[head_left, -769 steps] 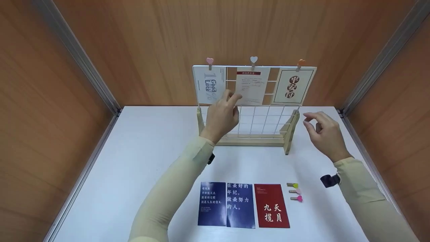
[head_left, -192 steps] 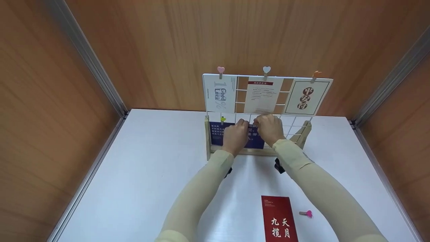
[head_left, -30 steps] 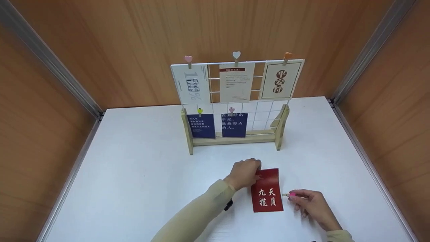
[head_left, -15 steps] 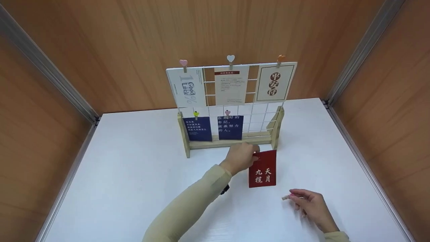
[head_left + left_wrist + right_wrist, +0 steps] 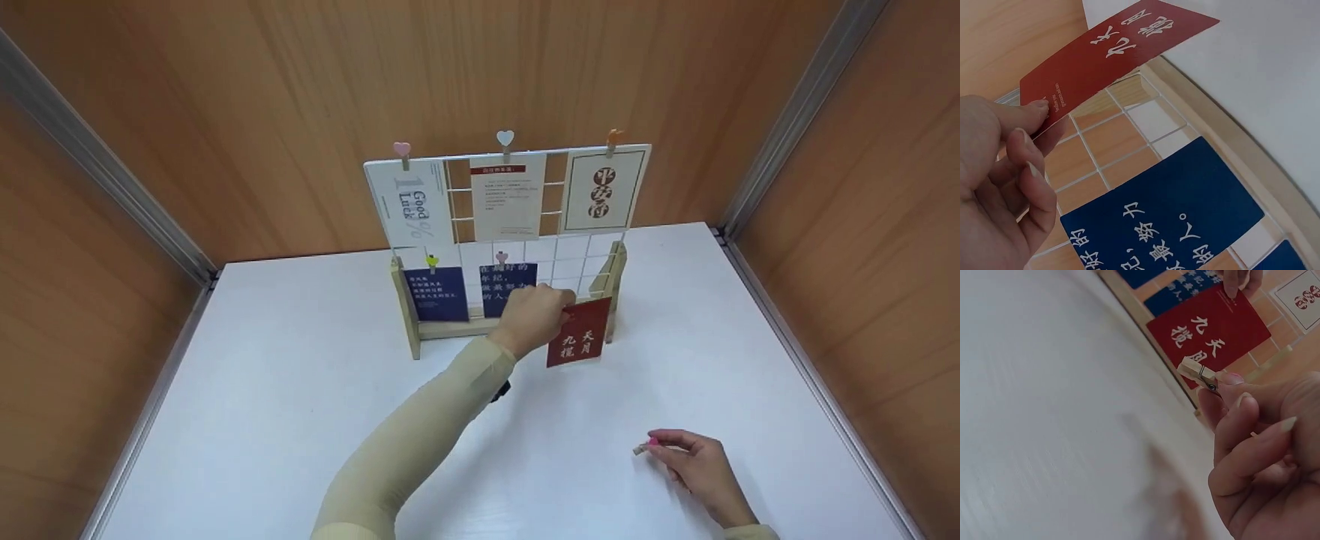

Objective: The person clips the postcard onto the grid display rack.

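My left hand pinches a red card with white characters by its upper left corner, raised in front of the rack's lower right part. In the left wrist view the thumb presses on the card's printed face. Lower right, my right hand pinches a small wooden clothespin with a pink heart, its wooden end pointing away from the fingers. The white wire grid rack stands on wooden feet. Two blue cards hang in its lower row, the left one whole in view, the right one partly behind my left hand.
Three pale cards hang along the rack's top: a Good Luck card, a text card and a framed card, each under a clothespin. Wood-grain panels enclose the white table at the back and sides.
Over the last second my left hand has lifted the red card from the table and carried it up to the rack. The right hand keeps the clothespin low, tilting it slightly.
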A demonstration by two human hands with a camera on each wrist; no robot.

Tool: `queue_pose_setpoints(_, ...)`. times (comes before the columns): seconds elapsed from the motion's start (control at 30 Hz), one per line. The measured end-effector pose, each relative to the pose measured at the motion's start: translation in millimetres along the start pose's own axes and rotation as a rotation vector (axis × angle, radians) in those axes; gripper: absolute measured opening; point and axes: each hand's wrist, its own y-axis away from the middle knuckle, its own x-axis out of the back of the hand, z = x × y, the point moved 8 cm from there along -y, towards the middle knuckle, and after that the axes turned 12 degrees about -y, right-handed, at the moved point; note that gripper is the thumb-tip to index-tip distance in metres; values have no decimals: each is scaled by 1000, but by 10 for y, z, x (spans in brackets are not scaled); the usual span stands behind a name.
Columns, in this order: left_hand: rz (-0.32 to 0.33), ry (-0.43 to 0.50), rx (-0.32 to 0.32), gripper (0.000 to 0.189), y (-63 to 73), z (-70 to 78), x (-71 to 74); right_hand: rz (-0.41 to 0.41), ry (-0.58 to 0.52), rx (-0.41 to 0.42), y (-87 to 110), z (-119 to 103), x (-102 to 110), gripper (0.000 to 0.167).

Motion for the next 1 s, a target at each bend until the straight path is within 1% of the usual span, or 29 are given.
queue_pose_setpoints(0.2,78,-33,35,16,-174,-84,98,-2,-13,-17,-1,36,27,29)
queue_pose_setpoints(0.33,140,-67,45,14,-248,-114,134,-3,-22,-20,4,70,39,31)
queue_pose_setpoints(0.47,179,-113,26,16,-309,-100,145,4,-16,-32,27,88,59,29)
queue_pose_setpoints(0.6,211,-129,-6,20,-392,-70,162,29,-6,-26,14,30,76,28)
queue_pose_setpoints(0.67,227,-133,-18,21,-431,-65,166,35,1,-14,-15,-31,67,28)
queue_pose_setpoints(0.73,233,-147,-15,22,-453,-69,160,24,5,1,-50,-116,37,27)
queue_pose_setpoints(0.8,248,-168,-8,24,-459,-73,145,0,26,33,-82,-234,-5,27)
queue_pose_setpoints(0.9,290,-211,18,23,-457,-84,118,-40,60,93,-134,-474,-84,27)
queue_pose_setpoints(1.0,346,-243,39,19,-442,-92,80,-79,115,182,-194,-758,-184,24)
